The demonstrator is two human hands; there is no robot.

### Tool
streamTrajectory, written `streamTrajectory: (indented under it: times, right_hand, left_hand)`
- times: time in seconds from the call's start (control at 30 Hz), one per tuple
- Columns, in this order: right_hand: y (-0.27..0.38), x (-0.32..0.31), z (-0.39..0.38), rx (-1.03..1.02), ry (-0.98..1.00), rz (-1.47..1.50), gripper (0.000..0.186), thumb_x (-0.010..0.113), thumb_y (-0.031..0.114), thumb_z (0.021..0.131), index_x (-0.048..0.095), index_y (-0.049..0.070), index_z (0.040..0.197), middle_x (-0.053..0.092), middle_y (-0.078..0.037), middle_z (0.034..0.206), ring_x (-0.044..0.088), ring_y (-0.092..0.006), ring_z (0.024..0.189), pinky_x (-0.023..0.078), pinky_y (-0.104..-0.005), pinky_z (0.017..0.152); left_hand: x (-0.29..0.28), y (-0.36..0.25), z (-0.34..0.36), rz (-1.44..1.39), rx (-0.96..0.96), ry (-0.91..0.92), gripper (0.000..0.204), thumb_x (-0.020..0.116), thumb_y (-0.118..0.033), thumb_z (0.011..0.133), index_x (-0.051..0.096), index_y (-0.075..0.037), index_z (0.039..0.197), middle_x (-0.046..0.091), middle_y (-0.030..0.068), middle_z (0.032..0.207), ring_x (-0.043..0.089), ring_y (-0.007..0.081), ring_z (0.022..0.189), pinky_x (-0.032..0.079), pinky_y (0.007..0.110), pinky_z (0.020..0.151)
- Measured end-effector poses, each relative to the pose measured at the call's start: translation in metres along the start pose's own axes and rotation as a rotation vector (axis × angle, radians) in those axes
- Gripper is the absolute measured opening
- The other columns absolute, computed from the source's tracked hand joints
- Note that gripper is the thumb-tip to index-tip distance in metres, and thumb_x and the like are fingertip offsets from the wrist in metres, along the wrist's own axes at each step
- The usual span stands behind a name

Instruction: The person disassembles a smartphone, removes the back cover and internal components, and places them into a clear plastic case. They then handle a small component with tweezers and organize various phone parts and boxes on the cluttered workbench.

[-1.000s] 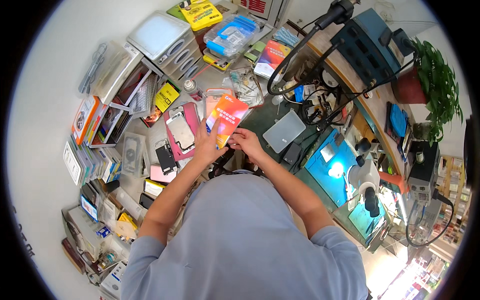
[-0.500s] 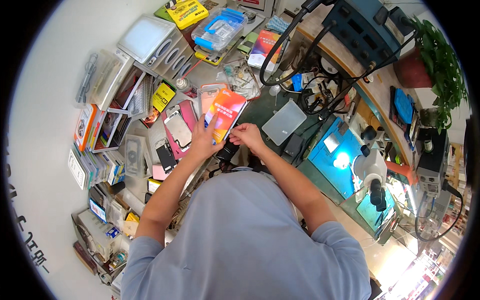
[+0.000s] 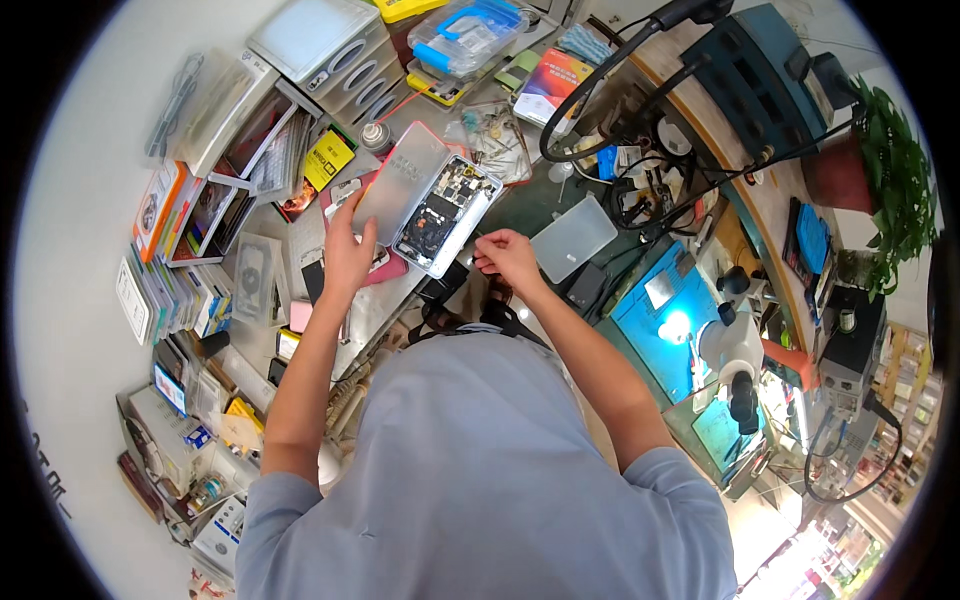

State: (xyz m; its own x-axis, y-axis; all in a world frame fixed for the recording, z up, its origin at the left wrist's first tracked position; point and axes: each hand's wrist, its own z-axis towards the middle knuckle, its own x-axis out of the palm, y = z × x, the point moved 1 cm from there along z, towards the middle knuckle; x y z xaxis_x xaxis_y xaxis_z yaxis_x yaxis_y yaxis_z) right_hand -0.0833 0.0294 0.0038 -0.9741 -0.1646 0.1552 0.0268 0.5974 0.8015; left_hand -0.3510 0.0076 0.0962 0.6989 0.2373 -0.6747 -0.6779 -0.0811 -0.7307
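A hinged, shallow metal-looking case stands open near the desk's front edge. Its grey-silver lid (image 3: pixel 408 172) is tilted up to the left, with an orange rim showing. Inside the pale base lies an opened phone (image 3: pixel 437 218) with circuit board and dark internals exposed. My left hand (image 3: pixel 350 245) grips the lid's left side, thumb toward its face. My right hand (image 3: pixel 508 258) is apart from the case, just right of its lower corner. Its fingers are pinched together; whatever they hold is too small to name. Pink and dark phone parts lie partly hidden behind my left hand.
Right of my right hand lies a translucent plastic lid (image 3: pixel 575 240). Beyond are a printed box (image 3: pixel 552 88), a bag of small parts (image 3: pixel 497 140) and thick black cables. A microscope (image 3: pixel 735 345) stands over a lit blue mat (image 3: pixel 650 310). Drawers (image 3: pixel 355 75) and stacked cases line the left.
The colourful lid has swung up and left, uncovering the phone inside. My left hand has shifted left with it. My right hand has moved slightly right, away from the case.
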Motion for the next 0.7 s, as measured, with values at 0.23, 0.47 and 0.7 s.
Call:
streamTrajectory:
  times: [0.23,0.47,0.7]
  right_hand:
    - [0.038,0.006,0.002,-0.505,-0.262,-0.594,0.024,0.068,0.018,0.083,0.064,0.003,0.101,0.067,-0.010,0.088,0.066,-0.0233,0.073,0.052,-0.0340,0.067]
    - [0.074,0.030,0.018,-0.794,-0.323,-1.072,0.044,0.073,0.023,0.077,0.058,0.006,0.115,0.058,-0.010,0.109,0.059,-0.0290,0.099,0.052,-0.0383,0.080]
    - [0.081,0.042,0.020,-0.710,-0.276,-1.234,0.052,0.074,0.021,0.076,0.054,0.007,0.122,0.055,-0.011,0.113,0.056,-0.0308,0.106,0.051,-0.0386,0.083]
  left_hand:
    - [0.005,0.020,-0.002,0.054,-0.013,-0.054,0.048,0.060,-0.018,0.090,0.048,-0.006,0.135,0.054,0.0159,0.133,0.055,0.0284,0.117,0.047,0.037,0.092]
    - [0.004,0.033,-0.005,-0.036,-0.076,-0.075,0.050,0.059,-0.018,0.092,0.045,-0.004,0.138,0.048,0.0142,0.139,0.052,0.0273,0.123,0.046,0.039,0.095]
    - [-0.012,0.023,-0.019,-0.121,-0.087,-0.229,0.059,0.060,-0.015,0.091,0.035,-0.001,0.143,0.042,0.0192,0.141,0.044,0.0298,0.130,0.042,0.042,0.103]
